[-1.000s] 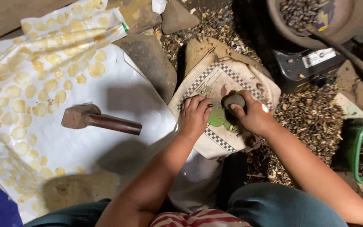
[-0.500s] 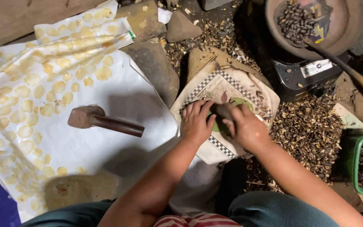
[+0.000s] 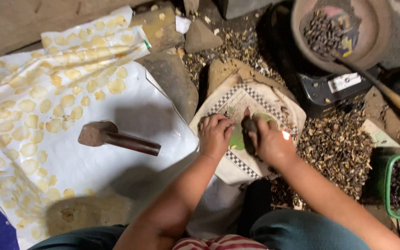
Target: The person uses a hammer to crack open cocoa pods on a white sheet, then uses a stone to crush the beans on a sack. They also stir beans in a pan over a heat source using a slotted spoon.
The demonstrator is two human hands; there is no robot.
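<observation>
Dark stone (image 3: 249,134) sits upright in my right hand (image 3: 270,143), fingers closed round it, long axis toward the slab's (image 3: 255,99) far edge, while my left hand (image 3: 215,136), loosely curled, presses the green patch (image 3: 238,139) beside it.

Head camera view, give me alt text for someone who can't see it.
Both hands meet over a green patch on a checkered tile: the right hand grips a dark stone, the left hand rests beside it. A hammer lies on a white sheet dotted with flattened yellow discs.
</observation>
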